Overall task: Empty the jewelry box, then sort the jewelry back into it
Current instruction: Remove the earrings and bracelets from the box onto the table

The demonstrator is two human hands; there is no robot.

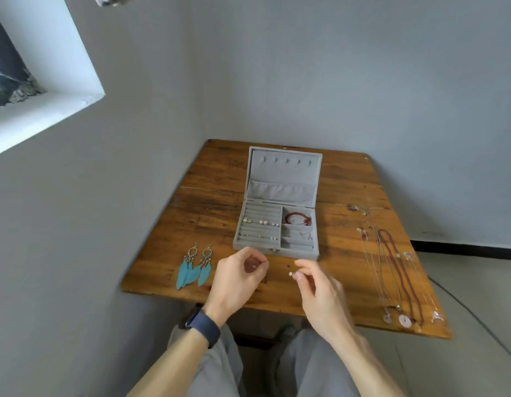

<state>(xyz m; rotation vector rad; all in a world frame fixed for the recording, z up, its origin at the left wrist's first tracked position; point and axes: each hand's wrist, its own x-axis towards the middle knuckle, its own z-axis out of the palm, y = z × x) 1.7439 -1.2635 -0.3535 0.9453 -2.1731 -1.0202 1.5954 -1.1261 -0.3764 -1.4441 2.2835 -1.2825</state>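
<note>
Centre frame, just below open jewelry box [294, 252]: right grip [320, 290] pinching pearl stud [290, 273], left grip [237, 279] pinching tiny piece [266, 262], unidentifiable. Likely best: keeping pinch firm, pressing stud into left slotted rows [258, 229].

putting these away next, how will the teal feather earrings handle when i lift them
The teal feather earrings probably weigh very little, being mostly thin feathers. Lifted by the hook, they would likely dangle and sway, since the feathers hang from small chains.
</note>
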